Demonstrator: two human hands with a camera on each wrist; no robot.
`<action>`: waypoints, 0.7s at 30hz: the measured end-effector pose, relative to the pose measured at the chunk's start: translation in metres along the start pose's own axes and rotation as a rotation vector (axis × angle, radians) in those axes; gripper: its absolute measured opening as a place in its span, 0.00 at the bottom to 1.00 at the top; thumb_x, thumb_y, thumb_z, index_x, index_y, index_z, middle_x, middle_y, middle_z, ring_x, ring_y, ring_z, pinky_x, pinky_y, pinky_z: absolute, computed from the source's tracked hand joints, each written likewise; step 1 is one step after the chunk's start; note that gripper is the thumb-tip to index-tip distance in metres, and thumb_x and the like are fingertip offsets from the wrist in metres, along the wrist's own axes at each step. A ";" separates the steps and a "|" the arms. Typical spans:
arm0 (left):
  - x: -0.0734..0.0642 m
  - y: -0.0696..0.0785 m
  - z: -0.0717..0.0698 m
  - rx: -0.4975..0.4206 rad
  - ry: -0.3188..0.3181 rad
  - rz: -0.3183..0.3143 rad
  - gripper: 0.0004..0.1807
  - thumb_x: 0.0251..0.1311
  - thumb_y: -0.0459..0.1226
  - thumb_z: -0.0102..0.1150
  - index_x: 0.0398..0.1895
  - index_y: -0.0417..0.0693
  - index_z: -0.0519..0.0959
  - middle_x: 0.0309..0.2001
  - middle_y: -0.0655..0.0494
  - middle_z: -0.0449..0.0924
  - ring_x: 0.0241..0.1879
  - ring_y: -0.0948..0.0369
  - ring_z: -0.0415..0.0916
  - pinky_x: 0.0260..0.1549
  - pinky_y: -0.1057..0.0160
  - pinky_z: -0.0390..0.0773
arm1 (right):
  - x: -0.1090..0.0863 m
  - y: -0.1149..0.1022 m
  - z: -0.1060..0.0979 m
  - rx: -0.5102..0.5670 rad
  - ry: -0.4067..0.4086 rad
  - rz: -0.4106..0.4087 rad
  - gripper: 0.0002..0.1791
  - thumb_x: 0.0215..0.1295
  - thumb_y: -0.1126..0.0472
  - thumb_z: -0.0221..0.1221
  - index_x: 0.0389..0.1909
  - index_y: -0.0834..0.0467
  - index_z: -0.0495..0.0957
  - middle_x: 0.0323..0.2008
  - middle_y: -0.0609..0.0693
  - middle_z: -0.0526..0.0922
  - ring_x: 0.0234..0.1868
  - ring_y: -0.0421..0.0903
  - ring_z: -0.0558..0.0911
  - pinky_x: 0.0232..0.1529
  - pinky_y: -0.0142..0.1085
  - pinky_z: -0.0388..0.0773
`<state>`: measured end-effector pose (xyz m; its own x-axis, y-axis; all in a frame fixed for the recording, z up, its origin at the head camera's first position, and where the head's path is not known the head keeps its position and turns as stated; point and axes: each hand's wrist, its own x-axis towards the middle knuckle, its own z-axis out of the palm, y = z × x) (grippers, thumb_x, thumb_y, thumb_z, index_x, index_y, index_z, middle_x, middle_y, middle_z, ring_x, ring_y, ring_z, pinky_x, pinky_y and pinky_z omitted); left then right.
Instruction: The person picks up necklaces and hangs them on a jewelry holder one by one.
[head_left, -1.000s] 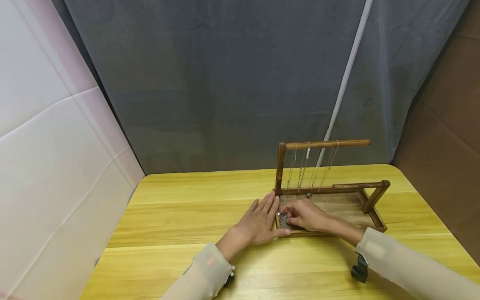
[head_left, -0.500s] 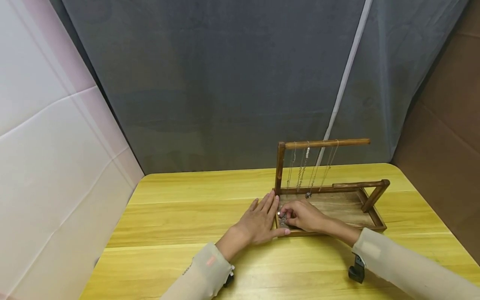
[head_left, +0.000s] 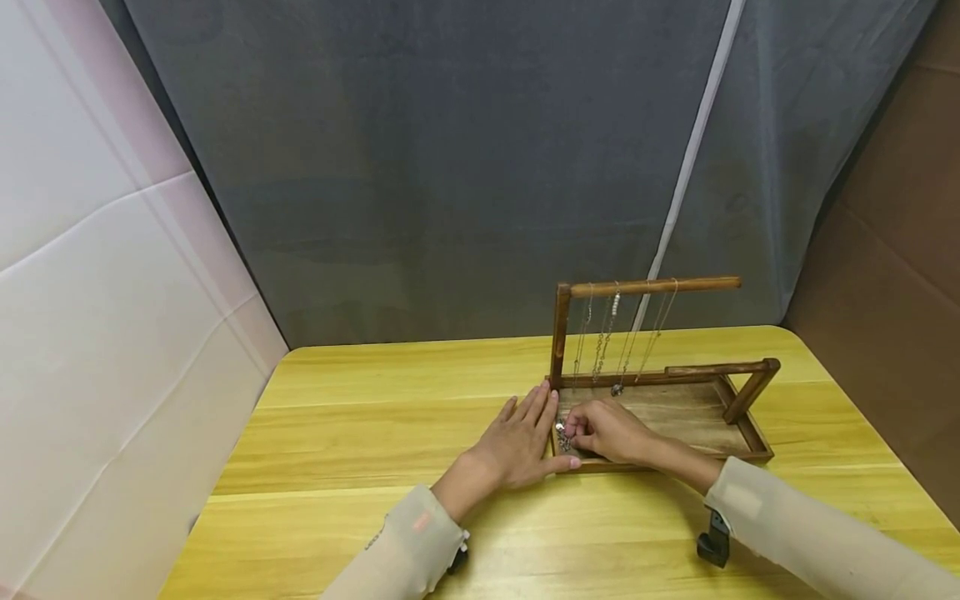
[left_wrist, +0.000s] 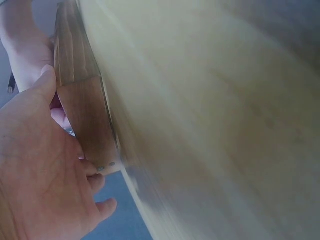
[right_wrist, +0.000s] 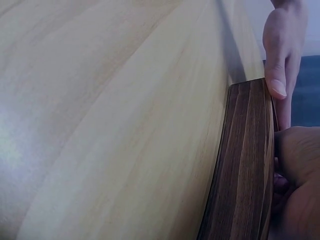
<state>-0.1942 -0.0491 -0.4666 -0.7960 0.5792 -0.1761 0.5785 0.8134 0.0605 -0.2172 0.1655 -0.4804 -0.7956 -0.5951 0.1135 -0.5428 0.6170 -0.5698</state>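
Note:
A brown wooden jewelry stand (head_left: 678,408) with a shallow tray base sits at the right of the table in the head view. My left hand (head_left: 517,440) lies along the tray's left end, fingers extended, thumb over the front corner; the left wrist view shows that thumb (left_wrist: 46,82) on the wooden wall. Inside the tray's left end is a small heap of silver chain (head_left: 562,437). My right hand (head_left: 611,429) reaches in over the front wall, its fingertips drawn together on the chain's right side. In the right wrist view its fingers are mostly hidden behind the front wall (right_wrist: 245,160).
Several thin necklaces (head_left: 600,350) hang from the stand's upper bar (head_left: 697,285), behind my right hand. A lower bar (head_left: 720,370) juts over the tray from a right post. The yellow wooden table (head_left: 337,433) spreads to the left, with a grey curtain (head_left: 450,183) behind.
My right fingertips have shifted slightly right and drawn closer together, and the silver chain has spread or moved a little at the tray's left end. The left hand stays in place.

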 end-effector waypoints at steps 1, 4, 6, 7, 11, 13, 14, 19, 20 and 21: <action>0.000 0.000 0.000 0.004 0.001 0.000 0.59 0.70 0.76 0.30 0.87 0.45 0.38 0.87 0.47 0.27 0.86 0.55 0.33 0.83 0.47 0.47 | 0.000 0.000 0.000 -0.001 -0.001 0.004 0.10 0.59 0.72 0.71 0.28 0.54 0.83 0.23 0.39 0.81 0.24 0.31 0.74 0.27 0.28 0.76; 0.000 0.000 0.000 0.008 0.003 0.001 0.59 0.70 0.76 0.30 0.87 0.45 0.38 0.87 0.46 0.28 0.86 0.55 0.33 0.83 0.48 0.47 | 0.000 0.000 -0.001 -0.002 -0.003 0.018 0.10 0.60 0.71 0.72 0.28 0.54 0.83 0.23 0.39 0.81 0.23 0.31 0.74 0.27 0.28 0.76; 0.000 0.000 0.000 0.010 0.003 0.000 0.59 0.70 0.77 0.29 0.87 0.45 0.37 0.87 0.46 0.28 0.86 0.55 0.33 0.83 0.48 0.46 | 0.000 0.000 -0.001 -0.003 -0.002 0.020 0.10 0.60 0.71 0.72 0.28 0.54 0.84 0.23 0.39 0.81 0.23 0.30 0.74 0.27 0.28 0.76; 0.000 0.000 0.000 0.010 0.002 0.000 0.59 0.70 0.77 0.29 0.87 0.45 0.37 0.87 0.47 0.28 0.86 0.55 0.33 0.83 0.48 0.46 | 0.000 0.000 -0.001 -0.002 0.000 0.019 0.10 0.59 0.71 0.72 0.28 0.54 0.84 0.23 0.39 0.81 0.23 0.30 0.74 0.27 0.28 0.76; 0.001 -0.001 0.001 0.010 0.005 0.001 0.59 0.70 0.77 0.28 0.87 0.45 0.37 0.87 0.47 0.28 0.86 0.54 0.34 0.83 0.48 0.46 | 0.001 0.003 0.000 -0.005 0.005 0.005 0.10 0.59 0.71 0.72 0.28 0.53 0.83 0.23 0.38 0.81 0.24 0.30 0.74 0.28 0.28 0.76; 0.001 -0.001 0.001 0.010 0.005 0.002 0.59 0.70 0.77 0.28 0.87 0.45 0.38 0.87 0.47 0.28 0.86 0.54 0.34 0.83 0.48 0.45 | 0.001 0.004 0.001 -0.010 0.008 -0.004 0.11 0.59 0.71 0.72 0.28 0.52 0.83 0.23 0.38 0.82 0.24 0.30 0.75 0.28 0.28 0.76; 0.001 -0.001 0.001 0.008 0.005 0.002 0.59 0.70 0.77 0.28 0.87 0.45 0.38 0.87 0.47 0.28 0.86 0.55 0.33 0.83 0.48 0.45 | 0.001 0.004 0.001 -0.011 0.009 -0.010 0.11 0.59 0.71 0.72 0.28 0.52 0.83 0.24 0.38 0.82 0.24 0.30 0.75 0.29 0.28 0.76; 0.001 -0.001 0.000 0.001 0.001 0.003 0.59 0.70 0.76 0.30 0.87 0.45 0.37 0.87 0.47 0.27 0.86 0.55 0.32 0.83 0.48 0.45 | 0.001 0.004 0.002 -0.016 0.010 -0.023 0.09 0.59 0.71 0.72 0.30 0.53 0.85 0.24 0.38 0.82 0.25 0.30 0.75 0.30 0.28 0.77; 0.001 -0.001 0.000 0.001 0.002 0.004 0.59 0.70 0.76 0.30 0.87 0.45 0.37 0.87 0.47 0.27 0.86 0.55 0.33 0.83 0.48 0.45 | 0.001 0.004 0.002 -0.019 0.010 -0.020 0.09 0.59 0.70 0.73 0.30 0.53 0.85 0.24 0.38 0.82 0.25 0.30 0.75 0.29 0.28 0.77; 0.000 -0.001 0.000 0.002 0.003 0.004 0.59 0.70 0.76 0.30 0.87 0.45 0.37 0.87 0.47 0.27 0.86 0.55 0.33 0.83 0.48 0.45 | 0.001 0.003 0.002 -0.022 0.009 -0.018 0.09 0.59 0.70 0.73 0.30 0.53 0.85 0.24 0.38 0.82 0.24 0.30 0.75 0.29 0.28 0.77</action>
<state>-0.1948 -0.0493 -0.4665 -0.7939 0.5828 -0.1733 0.5823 0.8108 0.0591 -0.2191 0.1661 -0.4837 -0.7881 -0.6015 0.1311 -0.5626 0.6173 -0.5499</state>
